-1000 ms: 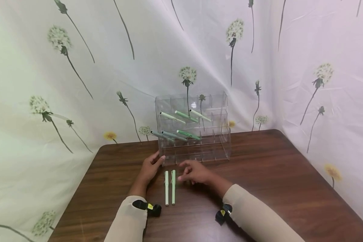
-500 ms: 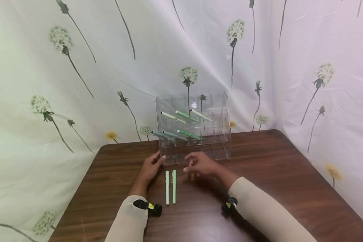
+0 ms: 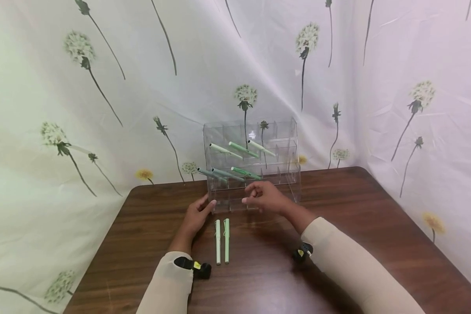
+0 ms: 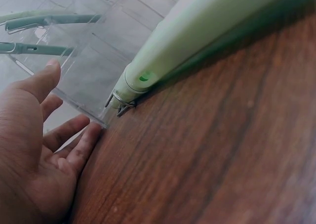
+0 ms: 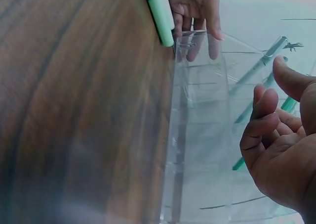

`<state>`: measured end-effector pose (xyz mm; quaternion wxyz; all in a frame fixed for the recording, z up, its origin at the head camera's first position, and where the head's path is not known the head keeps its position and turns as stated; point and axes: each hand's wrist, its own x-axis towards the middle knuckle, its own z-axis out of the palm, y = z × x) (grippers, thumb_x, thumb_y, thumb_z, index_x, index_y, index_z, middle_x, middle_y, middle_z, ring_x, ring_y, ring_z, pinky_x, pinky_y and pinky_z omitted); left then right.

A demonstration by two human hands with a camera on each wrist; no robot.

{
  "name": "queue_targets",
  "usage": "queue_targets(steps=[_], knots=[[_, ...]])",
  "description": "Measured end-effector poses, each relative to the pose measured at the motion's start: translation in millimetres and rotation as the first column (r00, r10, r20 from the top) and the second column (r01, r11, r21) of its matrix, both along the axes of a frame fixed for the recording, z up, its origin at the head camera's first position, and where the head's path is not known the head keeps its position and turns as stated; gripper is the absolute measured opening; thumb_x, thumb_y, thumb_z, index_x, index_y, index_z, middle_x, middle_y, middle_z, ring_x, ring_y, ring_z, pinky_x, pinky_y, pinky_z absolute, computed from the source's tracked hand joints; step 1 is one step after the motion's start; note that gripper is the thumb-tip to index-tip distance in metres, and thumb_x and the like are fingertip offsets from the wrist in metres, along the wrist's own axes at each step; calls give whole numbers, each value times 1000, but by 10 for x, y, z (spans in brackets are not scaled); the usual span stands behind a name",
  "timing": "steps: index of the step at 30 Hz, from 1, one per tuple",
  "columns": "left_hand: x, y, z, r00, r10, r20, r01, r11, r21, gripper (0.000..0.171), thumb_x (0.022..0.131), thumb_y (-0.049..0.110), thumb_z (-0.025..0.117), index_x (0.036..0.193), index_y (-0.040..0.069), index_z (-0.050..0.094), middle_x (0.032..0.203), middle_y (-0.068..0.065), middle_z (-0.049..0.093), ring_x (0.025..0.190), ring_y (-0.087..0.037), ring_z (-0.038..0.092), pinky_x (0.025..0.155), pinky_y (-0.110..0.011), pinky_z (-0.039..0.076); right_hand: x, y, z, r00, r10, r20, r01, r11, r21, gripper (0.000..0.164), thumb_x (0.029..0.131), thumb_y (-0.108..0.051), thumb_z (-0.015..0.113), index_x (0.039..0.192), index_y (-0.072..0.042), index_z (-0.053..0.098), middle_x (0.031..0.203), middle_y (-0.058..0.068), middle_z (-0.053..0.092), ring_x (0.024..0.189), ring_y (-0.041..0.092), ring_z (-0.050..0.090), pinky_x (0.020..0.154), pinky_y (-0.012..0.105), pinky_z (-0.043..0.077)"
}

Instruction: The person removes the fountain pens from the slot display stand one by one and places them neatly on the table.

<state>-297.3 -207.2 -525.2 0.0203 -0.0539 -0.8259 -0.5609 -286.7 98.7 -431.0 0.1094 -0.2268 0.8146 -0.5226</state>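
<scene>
left hand (image 3: pixel 194 219) gripped the clear rack (image 3: pixel 273 164), apparently the steadying step; right hand (image 3: pixel 267 199), loosely curled and empty, hung before it. two pens (image 3: pixel 226 242) lay on the table (image 3: pixel 259 281); the next grasp presumably called for uncurling.

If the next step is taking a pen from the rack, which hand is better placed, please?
Probably the right hand: it looks empty and is near the lower green pen, while the left hand holds the rack.

passable: tabletop (image 3: pixel 261 266) between loose pens (image 3: pixel 226 242) and right sleeve (image 3: pixel 349 257) | obstacles: clear rack (image 3: pixel 260 164), jutting pens (image 3: pixel 228 175)
</scene>
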Motion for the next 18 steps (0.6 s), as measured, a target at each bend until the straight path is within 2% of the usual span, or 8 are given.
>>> queue_targets(steps=[5,7,10,12,16,18], knots=[[-5,12,5,1000,0,2,0,1000,-6,69,108,47,69,167,17,48,173,-14,46,161,-38,43,131,-59,35,-60,27,111,999,-14,-48,15,1000,14,49,104,-16,77,144,8,62,94,9,70,53,22,57,65,57,60],[-1,12,7,1000,2,6,-2,1000,-1,69,108,47,69,167,17,48,173,-14,45,161,-38,43,131,-59,35,-78,30,156,998,-34,-59,35,999,18,50,103,-16,78,144,8,62,93,7,69,57,36,61,70,65,60],[3,14,5,1000,5,9,-5,1000,1,69,109,46,68,167,15,48,173,-16,45,160,-39,43,131,-60,36,-120,29,205,995,-65,-80,67,998,19,51,102,-17,80,143,8,62,94,6,68,66,51,63,72,65,60],[3,15,0,1000,10,10,-10,1000,6,68,109,45,68,167,14,47,173,-17,45,160,-40,43,130,-60,36,-141,31,231,991,-91,-95,93,995,22,51,102,-18,81,143,7,63,94,7,68,67,51,64,71,61,62],[2,13,-3,1000,9,5,-9,1000,-1,68,110,44,67,167,13,47,173,-17,44,160,-40,43,131,-60,35,-182,34,268,982,-137,-127,139,990,13,49,102,-18,81,142,5,64,101,10,69,61,34,64,67,51,62],[7,12,0,1000,6,5,-6,1000,-4,69,110,45,67,167,13,46,173,-17,44,161,-40,42,131,-60,35,-186,31,294,979,-156,-132,157,988,0,48,102,-17,80,142,4,64,106,11,68,61,30,62,67,50,62]])
